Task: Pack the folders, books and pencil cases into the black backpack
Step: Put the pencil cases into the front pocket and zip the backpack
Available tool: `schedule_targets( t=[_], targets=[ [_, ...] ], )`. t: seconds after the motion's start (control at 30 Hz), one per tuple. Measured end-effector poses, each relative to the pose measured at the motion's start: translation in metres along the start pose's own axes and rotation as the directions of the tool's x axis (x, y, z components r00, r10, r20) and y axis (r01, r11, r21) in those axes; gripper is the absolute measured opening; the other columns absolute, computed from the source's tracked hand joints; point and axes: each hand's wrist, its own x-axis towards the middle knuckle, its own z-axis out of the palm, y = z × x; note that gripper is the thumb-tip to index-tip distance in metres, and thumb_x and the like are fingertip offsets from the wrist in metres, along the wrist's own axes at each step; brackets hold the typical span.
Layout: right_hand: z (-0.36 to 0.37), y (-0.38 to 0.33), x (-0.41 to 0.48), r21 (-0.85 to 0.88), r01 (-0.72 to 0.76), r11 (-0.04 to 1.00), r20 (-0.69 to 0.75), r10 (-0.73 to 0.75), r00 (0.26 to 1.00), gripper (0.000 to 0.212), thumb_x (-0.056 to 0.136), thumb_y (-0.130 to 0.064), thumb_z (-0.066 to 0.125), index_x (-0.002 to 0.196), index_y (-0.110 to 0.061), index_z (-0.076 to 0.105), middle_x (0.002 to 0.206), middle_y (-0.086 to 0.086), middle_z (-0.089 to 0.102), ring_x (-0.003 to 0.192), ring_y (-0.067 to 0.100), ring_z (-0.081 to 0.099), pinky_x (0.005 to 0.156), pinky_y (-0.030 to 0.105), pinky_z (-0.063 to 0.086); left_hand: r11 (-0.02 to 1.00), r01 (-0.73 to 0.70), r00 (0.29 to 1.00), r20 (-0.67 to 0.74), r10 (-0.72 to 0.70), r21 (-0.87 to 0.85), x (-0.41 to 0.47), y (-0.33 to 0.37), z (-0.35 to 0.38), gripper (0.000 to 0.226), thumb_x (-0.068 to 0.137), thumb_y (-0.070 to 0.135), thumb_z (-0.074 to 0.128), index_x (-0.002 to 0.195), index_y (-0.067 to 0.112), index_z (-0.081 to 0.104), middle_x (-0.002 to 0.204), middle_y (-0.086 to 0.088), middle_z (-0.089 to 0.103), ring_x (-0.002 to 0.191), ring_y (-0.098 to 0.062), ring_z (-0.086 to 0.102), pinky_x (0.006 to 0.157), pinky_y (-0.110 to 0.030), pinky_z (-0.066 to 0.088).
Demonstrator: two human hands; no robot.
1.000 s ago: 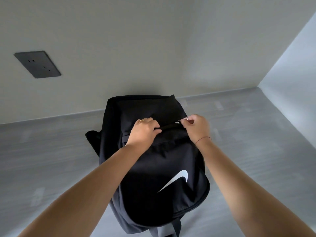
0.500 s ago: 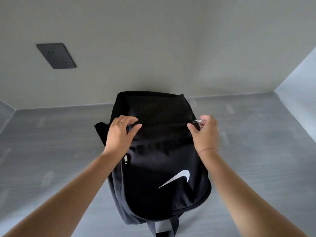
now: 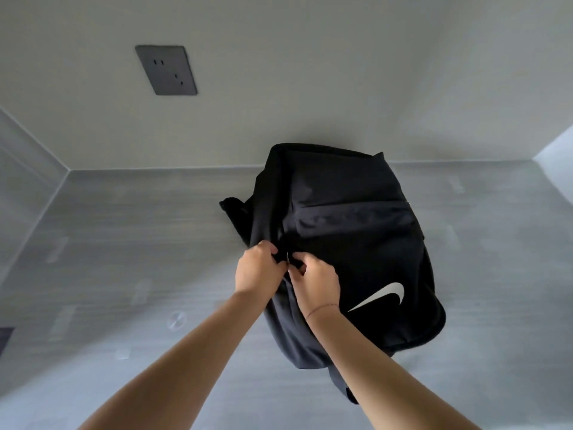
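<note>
The black backpack [image 3: 350, 231] with a white swoosh logo lies on the grey table [image 3: 155, 243], its top toward the wall. My left hand [image 3: 257, 270] pinches the fabric at the bag's left side seam. Right beside it my right hand [image 3: 314, 280] pinches something small at the same seam, probably a zipper pull, though the fingers hide it. The two hands almost touch. No folders, books or pencil cases are in view.
A dark wall socket plate [image 3: 166, 69] sits on the pale wall behind the table. A small round metal disc [image 3: 176, 319] is set in the tabletop left of my forearm. A dark object [image 3: 4, 338] shows at the left edge.
Both hands have left the front-pocket zipper near the bag's top and come together at its left side seam. The view has swung left, so the backpack now sits further right.
</note>
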Motion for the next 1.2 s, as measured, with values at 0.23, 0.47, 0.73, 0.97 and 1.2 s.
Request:
schedule_targets(
  t=[0.23,0.47,0.73,0.97,1.2],
  targets=[
    [0.010,-0.010,-0.007,0.081,-0.070,0.994,-0.084,0.077,0.993,0.025,0.085,-0.040,0.061,0.101,-0.022,0.065,0.084,-0.001,0.069,0.082,0.019,0.063,0.071,0.034,0.051,0.869,0.162,0.982,0.164,-0.095,-0.467,-0.001,-0.019,-0.013,0.015,0.080,0.004,0.064,0.094,0.004,0.070,0.066,-0.004,0.064,0.054,-0.014,0.057,0.058,-0.021,0.050],
    [0.005,-0.019,-0.013,0.290,-0.114,0.950,0.041,0.107,0.993,0.018,0.090,-0.030,0.056,0.079,-0.017,0.060,0.067,-0.007,0.058,0.065,0.011,0.055,0.056,0.020,0.040,0.820,0.203,0.966,0.248,-0.078,-0.534,-0.007,-0.014,-0.021,0.012,0.086,0.020,0.063,0.085,0.009,0.067,0.073,-0.004,0.064,0.061,-0.015,0.058,0.070,-0.030,0.055],
    [-0.017,-0.010,-0.048,0.158,0.005,0.987,0.057,-0.014,0.998,0.019,0.087,-0.028,0.055,0.071,-0.018,0.057,0.060,-0.008,0.056,0.058,0.008,0.053,0.055,0.020,0.041,0.889,0.151,0.987,0.119,-0.110,-0.432,-0.009,0.017,-0.026,0.025,0.072,0.018,0.064,0.052,0.010,0.052,0.050,-0.005,0.053,0.056,-0.024,0.055,0.059,-0.032,0.049],
    [-0.063,0.056,-0.091,0.139,-0.024,0.990,0.011,0.023,1.000,0.030,0.083,-0.020,0.057,0.057,-0.024,0.042,0.051,-0.008,0.047,0.053,0.006,0.045,0.054,0.015,0.037,0.809,0.191,0.979,0.050,-0.197,-0.556,-0.007,0.012,-0.025,0.016,0.080,0.012,0.064,0.066,0.008,0.060,0.061,-0.006,0.063,0.047,-0.008,0.062,0.052,-0.017,0.050],
    [-0.084,0.074,-0.107,0.451,-0.063,0.890,0.098,0.021,0.995,0.018,0.084,-0.015,0.064,0.067,-0.012,0.057,0.058,0.000,0.059,0.046,0.008,0.052,0.046,0.014,0.040,0.587,-0.800,0.596,0.041,0.802,0.126,-0.056,0.019,0.005,0.036,0.079,0.042,0.056,0.101,0.018,0.072,0.106,-0.002,0.069,0.108,-0.015,0.049,0.095,-0.032,0.033]
  ],
)
